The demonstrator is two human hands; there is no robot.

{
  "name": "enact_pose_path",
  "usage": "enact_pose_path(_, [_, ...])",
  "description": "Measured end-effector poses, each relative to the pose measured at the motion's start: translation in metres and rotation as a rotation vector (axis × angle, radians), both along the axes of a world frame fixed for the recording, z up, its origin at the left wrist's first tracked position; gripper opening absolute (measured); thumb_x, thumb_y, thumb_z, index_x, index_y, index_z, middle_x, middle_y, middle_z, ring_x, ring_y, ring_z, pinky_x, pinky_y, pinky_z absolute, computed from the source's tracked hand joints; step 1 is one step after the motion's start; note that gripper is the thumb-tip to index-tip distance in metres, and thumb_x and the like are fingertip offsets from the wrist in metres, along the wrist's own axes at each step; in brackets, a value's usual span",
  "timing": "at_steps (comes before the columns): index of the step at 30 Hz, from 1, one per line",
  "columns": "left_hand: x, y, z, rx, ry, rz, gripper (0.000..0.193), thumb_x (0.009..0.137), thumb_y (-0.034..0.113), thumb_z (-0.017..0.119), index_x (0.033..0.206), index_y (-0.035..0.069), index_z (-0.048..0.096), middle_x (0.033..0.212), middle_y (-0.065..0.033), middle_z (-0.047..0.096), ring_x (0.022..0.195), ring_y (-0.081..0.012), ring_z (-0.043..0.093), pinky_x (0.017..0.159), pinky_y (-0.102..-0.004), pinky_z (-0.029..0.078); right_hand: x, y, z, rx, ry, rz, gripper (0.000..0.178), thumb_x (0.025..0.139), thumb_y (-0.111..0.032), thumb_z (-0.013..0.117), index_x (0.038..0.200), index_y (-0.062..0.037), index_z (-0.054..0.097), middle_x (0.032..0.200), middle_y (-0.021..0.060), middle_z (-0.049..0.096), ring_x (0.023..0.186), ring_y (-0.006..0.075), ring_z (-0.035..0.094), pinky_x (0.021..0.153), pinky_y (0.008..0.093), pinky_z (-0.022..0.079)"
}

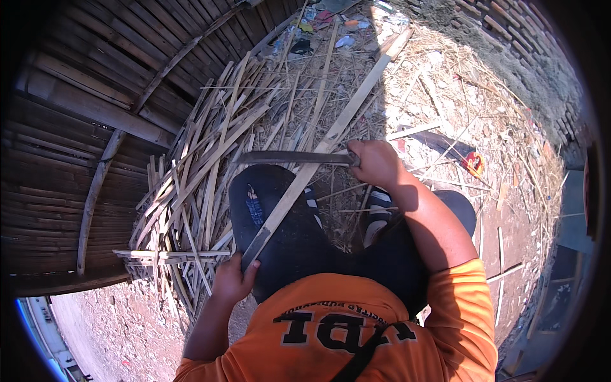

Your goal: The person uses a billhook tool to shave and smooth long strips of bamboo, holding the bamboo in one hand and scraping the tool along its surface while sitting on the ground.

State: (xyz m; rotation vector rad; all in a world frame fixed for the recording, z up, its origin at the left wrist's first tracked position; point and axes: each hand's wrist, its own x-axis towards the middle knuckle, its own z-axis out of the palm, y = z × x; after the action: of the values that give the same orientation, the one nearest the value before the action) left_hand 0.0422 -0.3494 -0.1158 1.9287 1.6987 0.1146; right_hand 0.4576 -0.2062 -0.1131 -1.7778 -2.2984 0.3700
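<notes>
My left hand (233,281) is closed round the near end of a long, flat bamboo strip (339,125). The strip slants over my left thigh and reaches away to the upper right, its far end on the littered ground. My right hand (377,163) grips the handle of a machete (296,157). Its long dark blade points left and crosses the strip just beyond my left knee; whether the edge touches the strip, I cannot tell. My dark-trousered legs are bent, with striped footwear showing between them.
A heap of split bamboo strips (203,178) lies on my left, beside a slatted bamboo wall (70,184). Shavings (439,89) cover the ground ahead. A red and yellow object (473,163) lies to the right. Scattered rubbish (318,25) and a brick wall (519,32) stand farther off.
</notes>
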Motion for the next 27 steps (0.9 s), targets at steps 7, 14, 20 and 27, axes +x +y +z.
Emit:
enact_pose_path(7, [-0.003,0.004,0.022,-0.078,0.011,0.001,0.046,0.099,0.043,0.063,0.106,-0.002,0.062,0.074,-0.0241,0.068,0.075,-0.0449,0.07,0.067,-0.0505,0.054,0.032,0.02,-0.002,0.015,0.207,-0.313,0.041,0.08,-0.019,0.072,0.119,-0.0073,0.068,0.094,0.0255,0.072,0.09,0.0429,0.071,0.081,0.049,0.058])
enact_pose_path(14, [-0.005,0.007,0.011,-0.11,-0.175,0.005,0.044,0.1,0.041,0.063,0.104,-0.003,0.062,0.073,-0.0232,0.067,0.074,-0.0447,0.07,0.066,-0.0487,0.053,-0.014,-0.008,0.015,0.121,-0.173,0.23,0.035,0.076,-0.021,0.075,0.106,-0.0071,0.063,0.081,0.0203,0.069,0.083,0.0414,0.07,0.073,0.0498,0.058])
enact_pose_path(20, [0.0,0.011,0.022,-0.09,-0.004,-0.005,0.043,0.099,0.04,0.064,0.099,-0.003,0.061,0.071,-0.0237,0.066,0.074,-0.0453,0.069,0.066,-0.0486,0.053,0.062,0.037,-0.01,-0.076,0.097,-0.389,0.024,0.083,-0.012,0.067,0.106,-0.0051,0.068,0.096,0.0267,0.071,0.096,0.0443,0.069,0.086,0.0508,0.056])
enact_pose_path(27, [-0.005,0.004,0.022,-0.082,-0.154,-0.035,0.041,0.099,0.038,0.064,0.104,-0.002,0.062,0.072,-0.0224,0.068,0.074,-0.0447,0.07,0.067,-0.0477,0.054,-0.002,0.002,0.035,-0.003,0.037,-0.035,0.022,0.083,-0.013,0.067,0.103,-0.0042,0.067,0.094,0.0249,0.072,0.092,0.0421,0.071,0.082,0.0497,0.057])
